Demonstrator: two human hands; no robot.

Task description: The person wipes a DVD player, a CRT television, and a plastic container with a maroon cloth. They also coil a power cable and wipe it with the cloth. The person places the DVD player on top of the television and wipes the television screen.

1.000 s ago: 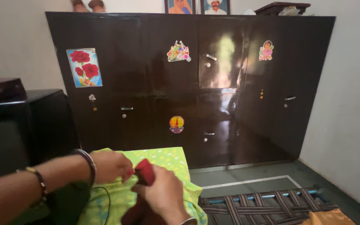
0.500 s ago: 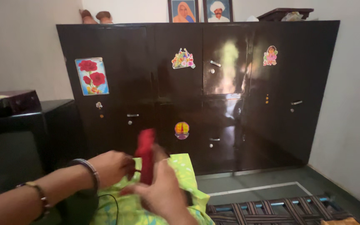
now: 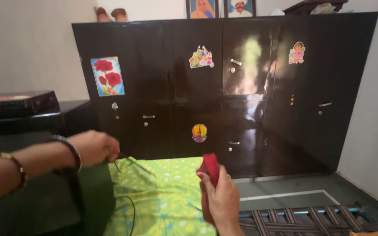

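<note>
- Head view: a red cloth piece (image 3: 210, 165) stands upright in the right hand (image 3: 221, 201), fingers closed around its lower part, held over the green patterned cloth (image 3: 162, 196); raised, seemingly, to keep it off the spread
- left hand (image 3: 95, 147), out to the left, fingers curled shut on a thin dark cord (image 3: 132, 164) running taut toward the cloth, apparently pulled
- green cloth covers a surface between the hands
- behind: dark cupboard (image 3: 224, 87) with stickers; woven cot (image 3: 302, 218) at lower right
</note>
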